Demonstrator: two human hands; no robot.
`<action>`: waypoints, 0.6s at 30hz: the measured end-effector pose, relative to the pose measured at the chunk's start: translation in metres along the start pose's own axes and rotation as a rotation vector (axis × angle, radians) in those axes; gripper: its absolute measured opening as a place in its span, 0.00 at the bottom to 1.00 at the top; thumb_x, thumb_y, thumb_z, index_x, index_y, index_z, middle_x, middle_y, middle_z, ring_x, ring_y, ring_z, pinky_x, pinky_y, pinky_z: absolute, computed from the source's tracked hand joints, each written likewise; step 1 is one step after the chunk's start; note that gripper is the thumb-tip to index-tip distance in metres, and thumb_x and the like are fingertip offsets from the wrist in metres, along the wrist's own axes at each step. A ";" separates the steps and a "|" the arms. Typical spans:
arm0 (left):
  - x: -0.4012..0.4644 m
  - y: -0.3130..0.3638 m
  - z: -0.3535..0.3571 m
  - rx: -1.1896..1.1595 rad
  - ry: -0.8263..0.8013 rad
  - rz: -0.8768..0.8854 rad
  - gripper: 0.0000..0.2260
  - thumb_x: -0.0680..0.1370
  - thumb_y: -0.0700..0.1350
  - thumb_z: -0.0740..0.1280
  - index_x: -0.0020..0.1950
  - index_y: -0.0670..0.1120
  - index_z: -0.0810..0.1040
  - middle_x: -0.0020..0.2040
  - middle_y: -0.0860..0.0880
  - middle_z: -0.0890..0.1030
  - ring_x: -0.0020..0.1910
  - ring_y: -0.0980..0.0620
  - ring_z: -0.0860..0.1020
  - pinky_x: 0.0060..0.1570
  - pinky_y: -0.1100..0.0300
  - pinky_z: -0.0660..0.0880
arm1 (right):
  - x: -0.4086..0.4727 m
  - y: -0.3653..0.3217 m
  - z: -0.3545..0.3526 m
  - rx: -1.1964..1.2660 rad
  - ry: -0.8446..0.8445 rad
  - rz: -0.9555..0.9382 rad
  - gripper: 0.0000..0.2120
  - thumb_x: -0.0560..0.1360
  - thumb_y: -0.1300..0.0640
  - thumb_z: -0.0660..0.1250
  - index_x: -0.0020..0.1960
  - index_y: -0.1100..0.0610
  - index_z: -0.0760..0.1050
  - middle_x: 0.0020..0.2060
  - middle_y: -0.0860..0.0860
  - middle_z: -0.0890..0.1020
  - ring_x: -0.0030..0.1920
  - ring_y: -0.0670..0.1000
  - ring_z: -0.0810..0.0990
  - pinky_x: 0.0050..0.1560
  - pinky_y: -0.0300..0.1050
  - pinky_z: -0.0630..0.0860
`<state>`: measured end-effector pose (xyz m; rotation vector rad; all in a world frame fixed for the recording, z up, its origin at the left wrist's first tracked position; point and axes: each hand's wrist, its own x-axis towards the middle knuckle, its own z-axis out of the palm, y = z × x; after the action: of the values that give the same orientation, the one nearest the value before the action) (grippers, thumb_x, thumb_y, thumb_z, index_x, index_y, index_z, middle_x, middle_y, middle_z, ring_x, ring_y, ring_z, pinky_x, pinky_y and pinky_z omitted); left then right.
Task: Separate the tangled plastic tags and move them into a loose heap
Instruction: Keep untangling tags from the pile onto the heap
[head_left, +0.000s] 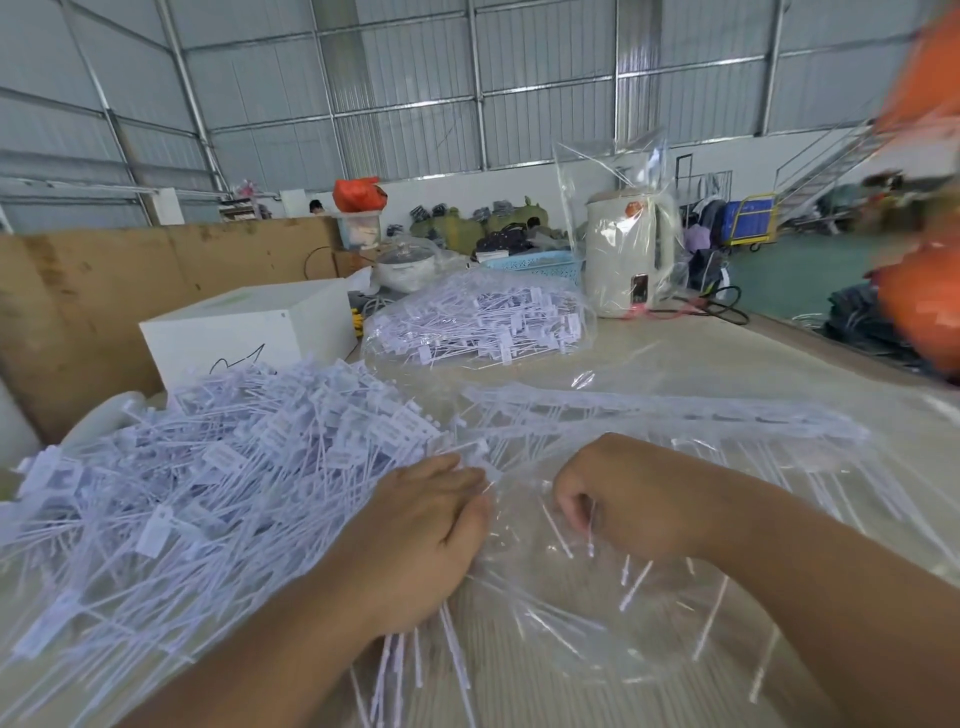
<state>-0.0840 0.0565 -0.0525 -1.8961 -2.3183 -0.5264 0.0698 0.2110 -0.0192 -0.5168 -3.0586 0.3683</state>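
Hundreds of plastic tags (218, 467) lie heaped at the left in the head view, under the left hand (421, 535), whose fingers rest fairly straight on the heap's edge. The right hand (618, 499) curls round thin tag stems inside a clear plastic bag (597, 613). Best would be pulling few stems at once, sideways, while the left steadies the pile.
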 end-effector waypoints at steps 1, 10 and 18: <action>0.002 -0.003 0.001 0.020 -0.032 -0.022 0.25 0.83 0.56 0.42 0.76 0.52 0.65 0.75 0.61 0.65 0.67 0.72 0.50 0.61 0.79 0.36 | -0.001 -0.001 0.000 -0.004 -0.003 0.004 0.16 0.68 0.73 0.62 0.36 0.51 0.75 0.32 0.42 0.74 0.35 0.44 0.76 0.32 0.29 0.67; -0.001 0.000 0.002 0.063 -0.019 0.006 0.24 0.80 0.57 0.48 0.63 0.53 0.79 0.66 0.61 0.76 0.71 0.59 0.63 0.72 0.58 0.55 | -0.009 -0.009 -0.003 0.043 0.052 0.068 0.10 0.78 0.61 0.61 0.52 0.49 0.77 0.49 0.44 0.78 0.50 0.46 0.78 0.52 0.43 0.77; -0.002 0.002 -0.002 -0.117 0.104 0.065 0.18 0.81 0.53 0.59 0.33 0.47 0.71 0.33 0.51 0.73 0.41 0.57 0.71 0.51 0.57 0.70 | 0.004 -0.008 0.008 -0.092 0.243 0.119 0.12 0.80 0.48 0.56 0.52 0.53 0.76 0.50 0.50 0.75 0.53 0.52 0.73 0.55 0.51 0.75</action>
<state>-0.0820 0.0539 -0.0514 -1.9357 -2.1988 -0.7491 0.0629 0.2033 -0.0252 -0.6943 -2.8272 0.1532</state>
